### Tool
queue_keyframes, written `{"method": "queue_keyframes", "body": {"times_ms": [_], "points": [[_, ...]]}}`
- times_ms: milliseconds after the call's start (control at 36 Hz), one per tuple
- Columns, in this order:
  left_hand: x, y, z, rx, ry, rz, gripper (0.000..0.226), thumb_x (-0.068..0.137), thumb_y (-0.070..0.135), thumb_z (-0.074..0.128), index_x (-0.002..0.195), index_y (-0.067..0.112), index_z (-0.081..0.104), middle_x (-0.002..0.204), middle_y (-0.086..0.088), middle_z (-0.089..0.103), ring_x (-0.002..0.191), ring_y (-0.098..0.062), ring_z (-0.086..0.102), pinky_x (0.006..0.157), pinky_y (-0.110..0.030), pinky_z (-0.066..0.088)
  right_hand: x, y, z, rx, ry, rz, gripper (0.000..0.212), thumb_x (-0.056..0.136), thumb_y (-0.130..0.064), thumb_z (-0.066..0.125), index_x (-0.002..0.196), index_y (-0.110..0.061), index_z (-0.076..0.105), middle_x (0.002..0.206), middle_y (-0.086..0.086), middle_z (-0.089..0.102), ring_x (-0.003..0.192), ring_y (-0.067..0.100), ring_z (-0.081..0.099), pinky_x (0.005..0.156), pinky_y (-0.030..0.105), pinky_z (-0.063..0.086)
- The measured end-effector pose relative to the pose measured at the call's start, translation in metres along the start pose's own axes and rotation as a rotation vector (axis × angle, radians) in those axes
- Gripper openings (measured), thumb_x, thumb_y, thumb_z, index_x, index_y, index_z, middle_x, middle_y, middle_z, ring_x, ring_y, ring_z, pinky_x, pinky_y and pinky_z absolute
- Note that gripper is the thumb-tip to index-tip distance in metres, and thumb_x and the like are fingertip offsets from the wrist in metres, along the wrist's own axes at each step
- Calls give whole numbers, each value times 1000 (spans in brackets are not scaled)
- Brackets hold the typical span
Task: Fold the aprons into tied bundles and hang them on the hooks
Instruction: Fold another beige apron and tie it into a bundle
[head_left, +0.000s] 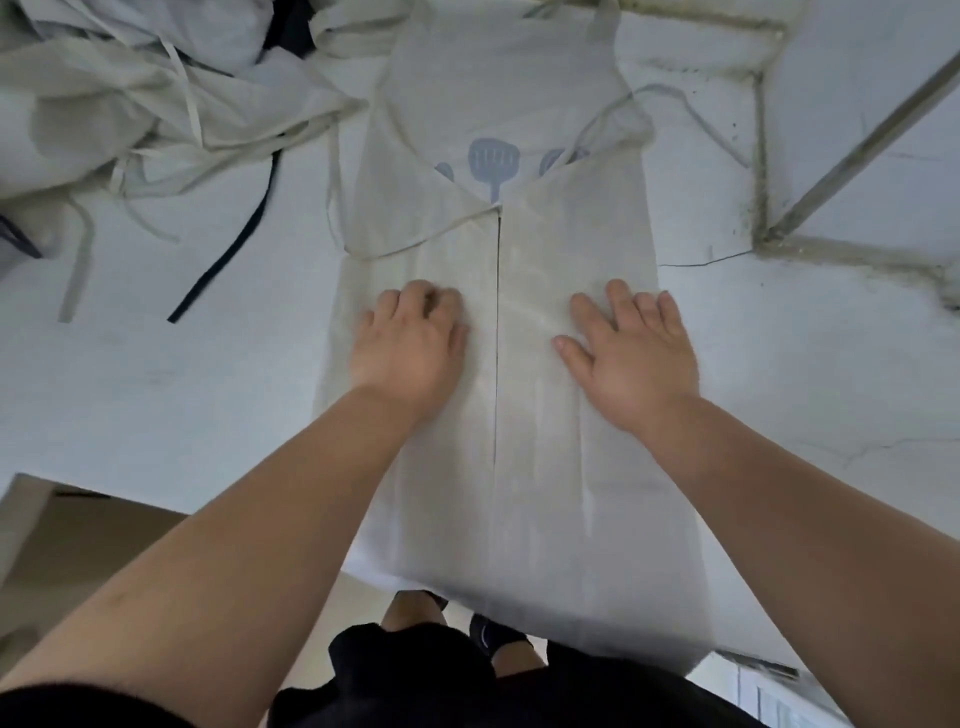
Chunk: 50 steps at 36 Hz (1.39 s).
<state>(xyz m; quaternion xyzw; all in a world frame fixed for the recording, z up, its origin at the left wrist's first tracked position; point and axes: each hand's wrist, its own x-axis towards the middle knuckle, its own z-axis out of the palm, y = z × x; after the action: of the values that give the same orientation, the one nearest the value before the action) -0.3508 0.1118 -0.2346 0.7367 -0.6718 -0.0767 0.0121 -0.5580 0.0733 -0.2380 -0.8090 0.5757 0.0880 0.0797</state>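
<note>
Soft, even, cool light, faint shadows, slight overall blur, strong wide-angle bending at the edges.

Flat apron (571, 249): pale beige, plain, with faint lighter vertical streaks; a thin dark line runs down its middle; printed motif (493, 161) on the apron: grey-blue kitchen utensils, a slotted spatula at the centre; heap of aprons (130, 104): the same pale beige-grey, no pattern visible; one strap (228, 260): dark navy, near black; other ties: pale beige; table top (156, 405): white with a bluish cast, unpatterned; box (88, 545): brown cardboard; person's clothing (415, 686): black; shoe (491, 636): black with a small white mark.
</note>
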Motion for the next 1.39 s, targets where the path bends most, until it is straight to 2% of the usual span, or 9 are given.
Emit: {"method": "queue_keyframes", "body": {"times_ms": [111, 250, 528, 611, 694, 861, 1222, 1333, 1389], "points": [[-27, 0, -1, -97, -102, -1, 51, 99, 45, 33, 146, 26, 32, 155, -4, 23, 142, -24, 21, 112, -41, 18, -10, -25, 3, 43, 36, 38, 46, 101, -38, 23, 145, -23, 24, 154, 12, 13, 134, 34, 24, 116, 42, 8], [-48, -3, 0, 42, -301, -203, 70, 93, 65, 18, 152, 33, -3, 160, -5, -16, 146, -30, -18, 113, -59, -6, -38, -47, 13, 79, -85, 77, 63, 95, -59, 15, 150, -29, 9, 157, 11, 3, 140, 34, 11, 117, 45, -4], [-60, -33, 5, 13, -307, -166, 71, 92, 67, 6, 150, 33, -16, 158, -4, -23, 146, -27, -19, 115, -54, -8, -67, -44, 20, 53, -93, 75, 67, 91, -64, 11, 150, -33, 5, 159, 6, -3, 143, 31, 5, 118, 45, -6], [-63, -44, -1, 5, -314, -101, 68, 95, 62, 11, 152, 29, -8, 160, -2, -17, 147, -26, -15, 116, -54, -5, -78, -51, 21, 64, -107, 101, 65, 93, -63, 12, 150, -33, 5, 159, 5, -2, 144, 30, 6, 118, 45, -6], [-72, -51, -9, -40, -220, -42, 55, 99, 44, 26, 149, 22, 20, 160, -3, 5, 147, -26, -4, 117, -54, 0, -80, -54, 16, 141, -99, 129, 63, 93, -62, 25, 148, -32, 18, 159, 5, 8, 143, 27, 14, 118, 43, 1], [-71, -44, -35, -206, -103, 48, 46, 98, 28, 42, 143, 18, 39, 153, -5, 29, 139, -28, 24, 113, -38, 20, -65, -57, -12, 494, 120, 270, 49, 96, -38, 46, 138, -13, 46, 142, 11, 43, 130, 28, 40, 107, 34, 32], [27, -6, -49, -313, -80, 55, 45, 95, 25, 48, 140, 20, 47, 144, -3, 43, 133, -28, 35, 107, -36, 32, 42, -12, -68, 621, 187, 290, 41, 97, -19, 44, 137, -10, 46, 138, 10, 51, 127, 25, 46, 98, 24, 32], [61, 8, -51, -407, -56, 63, 71, 76, 50, 31, 134, 16, 55, 137, -9, 50, 126, -32, 44, 105, -40, 37, 81, 1, -78, 621, 161, 256, 43, 97, -17, 43, 139, -9, 43, 141, 12, 48, 130, 27, 43, 101, 25, 28], [77, 14, -47, -433, -54, 60, 68, 76, 47, 34, 131, 14, 57, 132, -11, 53, 124, -34, 46, 102, -43, 39, 99, 6, -80, 608, 138, 227, 43, 97, -16, 43, 140, -8, 43, 142, 12, 47, 131, 27, 42, 103, 24, 26]]}}
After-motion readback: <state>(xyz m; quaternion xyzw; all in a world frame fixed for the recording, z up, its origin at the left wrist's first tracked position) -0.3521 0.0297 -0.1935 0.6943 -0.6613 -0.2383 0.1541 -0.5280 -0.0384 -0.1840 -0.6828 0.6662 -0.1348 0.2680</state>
